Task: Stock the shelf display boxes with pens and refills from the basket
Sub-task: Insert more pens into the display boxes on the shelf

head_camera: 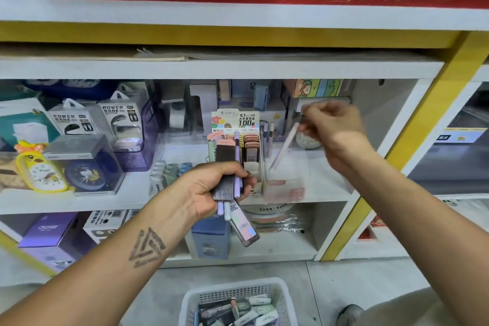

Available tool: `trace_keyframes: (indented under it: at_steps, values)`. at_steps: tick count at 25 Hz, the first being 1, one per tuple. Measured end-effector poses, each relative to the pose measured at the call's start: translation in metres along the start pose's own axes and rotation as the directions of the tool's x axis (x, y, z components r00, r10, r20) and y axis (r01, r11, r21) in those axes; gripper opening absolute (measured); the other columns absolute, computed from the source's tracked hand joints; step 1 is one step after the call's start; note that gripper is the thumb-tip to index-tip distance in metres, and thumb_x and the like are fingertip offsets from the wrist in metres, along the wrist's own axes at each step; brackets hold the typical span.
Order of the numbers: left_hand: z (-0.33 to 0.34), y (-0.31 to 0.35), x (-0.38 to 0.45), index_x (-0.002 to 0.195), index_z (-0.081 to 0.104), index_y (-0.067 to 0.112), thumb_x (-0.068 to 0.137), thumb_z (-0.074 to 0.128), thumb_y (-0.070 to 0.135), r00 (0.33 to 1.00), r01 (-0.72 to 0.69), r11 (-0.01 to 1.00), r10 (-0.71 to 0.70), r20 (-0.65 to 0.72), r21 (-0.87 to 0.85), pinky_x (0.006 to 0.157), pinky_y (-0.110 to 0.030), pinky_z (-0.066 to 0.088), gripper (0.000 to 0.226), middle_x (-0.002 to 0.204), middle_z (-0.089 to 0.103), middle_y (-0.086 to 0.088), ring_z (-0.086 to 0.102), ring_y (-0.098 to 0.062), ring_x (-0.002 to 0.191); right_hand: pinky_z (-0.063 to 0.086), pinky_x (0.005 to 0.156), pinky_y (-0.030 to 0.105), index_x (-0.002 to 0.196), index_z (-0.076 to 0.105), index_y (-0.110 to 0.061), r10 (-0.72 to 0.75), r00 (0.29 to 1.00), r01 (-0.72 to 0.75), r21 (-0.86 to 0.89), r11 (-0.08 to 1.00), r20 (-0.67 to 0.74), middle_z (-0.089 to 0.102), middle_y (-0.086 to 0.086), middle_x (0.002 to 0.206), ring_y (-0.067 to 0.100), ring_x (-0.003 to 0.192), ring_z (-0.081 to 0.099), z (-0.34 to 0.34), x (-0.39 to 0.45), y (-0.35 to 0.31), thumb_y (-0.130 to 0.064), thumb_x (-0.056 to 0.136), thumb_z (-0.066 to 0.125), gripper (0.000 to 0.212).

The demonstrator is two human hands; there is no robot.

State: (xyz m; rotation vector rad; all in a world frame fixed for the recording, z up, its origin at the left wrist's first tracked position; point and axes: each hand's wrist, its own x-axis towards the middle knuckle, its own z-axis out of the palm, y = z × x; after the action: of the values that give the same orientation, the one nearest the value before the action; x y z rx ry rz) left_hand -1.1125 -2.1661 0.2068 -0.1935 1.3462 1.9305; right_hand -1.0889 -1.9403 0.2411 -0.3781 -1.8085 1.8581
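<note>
My left hand (211, 188) grips a bundle of pens and refill cases (230, 180) upright in front of the middle shelf. My right hand (330, 124) pinches the top of a pale pink pen (284, 147), which slants down into a clear display box (285, 182) on the shelf. To the left of that box stands a lead refill display box (238, 124) with a printed header card and pink cases in its slots. The white basket (280, 291) sits on the floor at the bottom, holding several pens and refill cases.
Power bank packs (116, 119), a yellow duck clock (39, 167) and a blue clock in a clear case (87, 169) fill the shelf's left side. Boxes sit on the lower shelf. A yellow upright post (412, 124) bounds the shelf on the right. A shoe (349, 312) shows beside the basket.
</note>
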Motion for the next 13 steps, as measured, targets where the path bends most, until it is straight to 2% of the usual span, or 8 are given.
trace_keyframes:
  at_steps: [2, 5, 9, 13]
  values:
    - [0.001, 0.002, 0.003, 0.082, 0.058, -0.006, 0.081, 0.057, -0.013, 1.000, -0.002, 1.000, 0.002, 0.006, 0.009, 0.058, -0.032, 0.059, 0.008, 0.072, 0.068, -0.025, 0.070, -0.027, 0.061, 0.059, 0.061, 0.027, 0.099, 0.064, -0.001, -0.209, 0.978, 0.197, -0.251, 0.948, -0.022, 0.072, 0.012, 0.071, 0.016, 0.060, 0.070, -0.008, 0.010, 0.001, -0.007, 0.092, 0.069, 0.010]
    - [0.005, 0.004, 0.011, 0.078, 0.061, -0.007, 0.082, 0.057, -0.012, 1.000, 0.002, 1.000, -0.002, 0.022, 0.020, 0.059, -0.032, 0.059, 0.008, 0.074, 0.068, -0.024, 0.069, -0.027, 0.061, 0.061, 0.078, 0.040, 0.104, 0.064, -0.008, -0.356, 0.926, 0.361, -0.563, 0.743, 0.125, 0.072, 0.009, 0.085, 0.019, 0.077, 0.073, -0.005, 0.016, 0.016, -0.010, 0.094, 0.066, 0.010]
    - [0.007, 0.003, 0.021, 0.081, 0.062, -0.008, 0.080, 0.060, -0.014, 0.999, 0.024, 1.000, -0.024, 0.033, -0.002, 0.061, -0.033, 0.059, 0.007, 0.079, 0.068, -0.024, 0.070, -0.027, 0.065, 0.058, 0.078, 0.048, 0.099, 0.063, -0.010, -0.373, 0.879, 0.472, -0.660, 0.584, 0.298, 0.074, 0.005, 0.084, 0.023, 0.083, 0.072, 0.003, 0.020, 0.038, -0.016, 0.097, 0.063, 0.006]
    - [0.007, 0.003, 0.025, 0.087, 0.063, -0.008, 0.079, 0.061, -0.014, 0.998, 0.039, 0.999, -0.038, 0.049, -0.010, 0.060, -0.033, 0.059, 0.011, 0.083, 0.067, -0.024, 0.070, -0.028, 0.068, 0.057, 0.073, 0.046, 0.091, 0.063, -0.010, -0.368, 0.862, 0.507, -0.637, 0.582, 0.349, 0.072, 0.003, 0.076, 0.021, 0.077, 0.071, 0.005, 0.020, 0.046, -0.012, 0.095, 0.063, 0.004]
